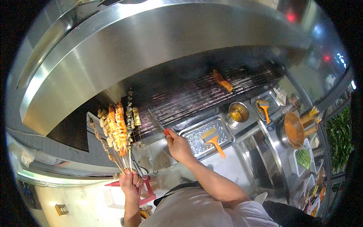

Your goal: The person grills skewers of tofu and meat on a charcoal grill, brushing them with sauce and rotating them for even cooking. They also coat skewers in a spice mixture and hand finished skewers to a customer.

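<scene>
My left hand (130,181) grips the stick ends of a fanned bunch of skewers, with browned prawns (116,129) in the middle and pale pieces beside them. A skewer of dark pieces (129,119) lies along the bunch's right side. My right hand (179,144) is closed around the red handle of a long metal tool (155,120), whose tip reaches over the left part of the charcoal grill grate (192,99). Farther right on the grate lies a long piece of browned food (222,81).
A steel tray (195,151) with an orange-handled basting brush (215,143) lies beside my right forearm. A steel pot of oil (238,113), a smaller tray with another brush (264,109) and a bowl of reddish powder (293,130) stand farther right. A steel hood (158,37) overhangs the grill.
</scene>
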